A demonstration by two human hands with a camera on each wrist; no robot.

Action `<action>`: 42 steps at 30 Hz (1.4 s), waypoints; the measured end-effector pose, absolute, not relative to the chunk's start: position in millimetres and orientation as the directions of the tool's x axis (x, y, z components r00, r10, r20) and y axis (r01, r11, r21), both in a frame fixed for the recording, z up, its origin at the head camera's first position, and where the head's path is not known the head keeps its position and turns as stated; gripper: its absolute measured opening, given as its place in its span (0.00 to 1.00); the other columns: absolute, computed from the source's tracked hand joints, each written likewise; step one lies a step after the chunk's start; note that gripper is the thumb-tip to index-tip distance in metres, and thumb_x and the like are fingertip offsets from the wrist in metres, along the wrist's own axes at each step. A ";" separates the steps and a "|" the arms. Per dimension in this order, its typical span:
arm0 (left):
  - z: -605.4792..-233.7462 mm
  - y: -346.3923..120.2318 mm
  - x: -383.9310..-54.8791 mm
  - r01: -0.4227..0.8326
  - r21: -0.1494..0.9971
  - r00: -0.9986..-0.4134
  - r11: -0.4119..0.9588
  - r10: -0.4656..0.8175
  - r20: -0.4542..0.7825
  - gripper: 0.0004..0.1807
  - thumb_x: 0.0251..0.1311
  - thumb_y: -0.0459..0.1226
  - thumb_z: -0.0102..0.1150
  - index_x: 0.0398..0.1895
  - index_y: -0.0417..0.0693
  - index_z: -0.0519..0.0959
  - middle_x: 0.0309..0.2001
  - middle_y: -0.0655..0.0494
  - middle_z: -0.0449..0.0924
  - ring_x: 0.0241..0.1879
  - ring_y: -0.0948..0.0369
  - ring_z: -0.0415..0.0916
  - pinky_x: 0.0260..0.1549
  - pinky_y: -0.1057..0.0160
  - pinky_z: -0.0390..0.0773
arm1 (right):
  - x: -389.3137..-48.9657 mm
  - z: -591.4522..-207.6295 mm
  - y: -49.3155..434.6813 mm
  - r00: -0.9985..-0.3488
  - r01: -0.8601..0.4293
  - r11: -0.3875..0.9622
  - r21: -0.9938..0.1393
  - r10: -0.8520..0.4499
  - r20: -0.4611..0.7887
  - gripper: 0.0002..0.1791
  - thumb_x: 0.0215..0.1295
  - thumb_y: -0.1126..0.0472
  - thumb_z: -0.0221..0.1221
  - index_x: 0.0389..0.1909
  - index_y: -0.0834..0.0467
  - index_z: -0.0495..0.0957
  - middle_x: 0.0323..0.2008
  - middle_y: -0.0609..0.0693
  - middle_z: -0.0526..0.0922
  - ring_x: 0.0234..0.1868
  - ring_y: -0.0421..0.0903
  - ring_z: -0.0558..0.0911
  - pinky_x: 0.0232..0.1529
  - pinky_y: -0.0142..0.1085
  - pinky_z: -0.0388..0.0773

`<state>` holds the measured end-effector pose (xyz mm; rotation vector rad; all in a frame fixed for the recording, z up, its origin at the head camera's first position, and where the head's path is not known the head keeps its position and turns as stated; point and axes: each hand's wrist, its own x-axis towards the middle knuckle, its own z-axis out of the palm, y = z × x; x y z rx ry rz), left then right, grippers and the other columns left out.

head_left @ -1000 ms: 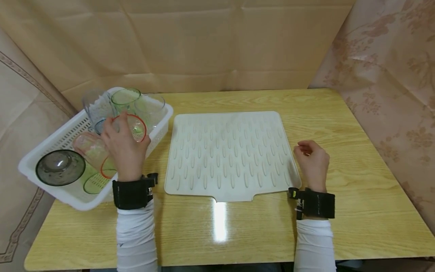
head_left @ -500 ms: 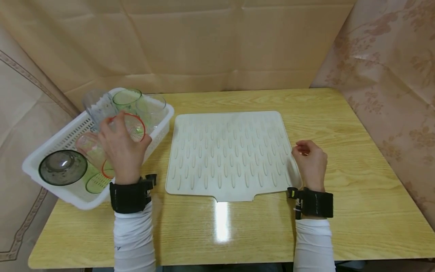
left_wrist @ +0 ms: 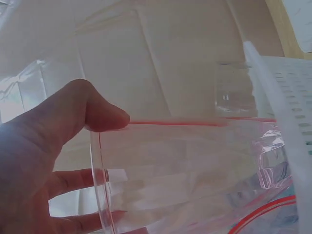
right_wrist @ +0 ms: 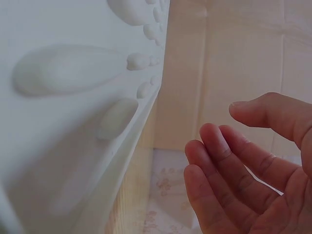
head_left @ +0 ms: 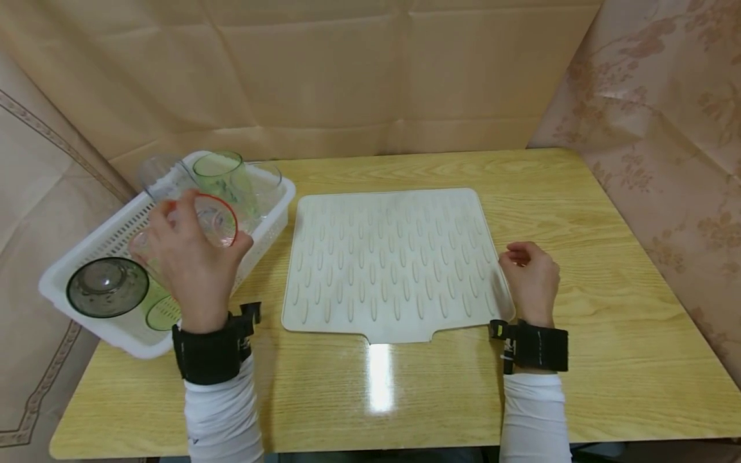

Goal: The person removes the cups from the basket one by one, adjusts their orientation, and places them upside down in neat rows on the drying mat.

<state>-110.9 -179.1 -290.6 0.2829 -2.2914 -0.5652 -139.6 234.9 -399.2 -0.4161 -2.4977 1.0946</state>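
Observation:
My left hand [head_left: 197,267] grips a clear drinking glass with a red rim [head_left: 219,222] over the white basket [head_left: 276,225]. In the left wrist view, the thumb and fingers pinch the rim of that glass [left_wrist: 170,165]; another red rim shows below it. Around the hand in the basket are a green glass [head_left: 219,177], clear glasses [head_left: 162,177], a dark grey glass [head_left: 107,289] and a light green one [head_left: 162,313]. My right hand [head_left: 531,280] holds nothing, its fingers loosely curled beside the white mat's right edge.
A white drying mat [head_left: 382,257] with raised oval bumps lies mid-table, its tab towards me. The basket occupies the left side of the wooden table [head_left: 324,399]. A beige cloth [head_left: 347,77] hangs behind the table, and patterned cloth hangs at both sides.
My left hand has shifted slightly left and towards me with the red-rimmed glass, which now hides more of the lying glass behind the hand. The right hand has stayed in place.

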 end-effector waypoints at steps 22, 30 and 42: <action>-270.7 -161.4 -90.3 0.077 0.480 -0.609 0.874 -0.340 0.717 0.37 0.33 0.42 0.71 0.54 0.47 0.70 0.51 0.35 0.67 0.50 0.39 0.64 0.51 0.40 0.61 | -136.4 -401.4 241.0 -0.892 0.135 0.644 -0.753 0.410 0.191 0.14 0.57 0.61 0.58 0.42 0.64 0.79 0.36 0.64 0.84 0.38 0.55 0.81 0.33 0.38 0.72; -271.4 -151.1 -90.6 0.108 0.457 -0.604 0.883 -0.306 0.735 0.40 0.32 0.48 0.72 0.53 0.45 0.71 0.51 0.35 0.69 0.51 0.41 0.65 0.50 0.40 0.52 | -136.5 -401.4 240.2 -0.886 0.127 0.647 -0.751 0.415 0.207 0.13 0.56 0.61 0.58 0.41 0.63 0.79 0.35 0.62 0.84 0.36 0.54 0.80 0.33 0.41 0.72; -275.4 -137.9 -94.8 0.168 0.456 -0.660 0.874 -0.244 0.711 0.38 0.34 0.41 0.69 0.55 0.46 0.68 0.51 0.35 0.65 0.50 0.41 0.64 0.46 0.40 0.67 | -137.4 -401.6 238.8 -0.896 0.136 0.640 -0.756 0.405 0.181 0.14 0.56 0.60 0.59 0.41 0.64 0.79 0.35 0.61 0.84 0.37 0.53 0.81 0.32 0.38 0.72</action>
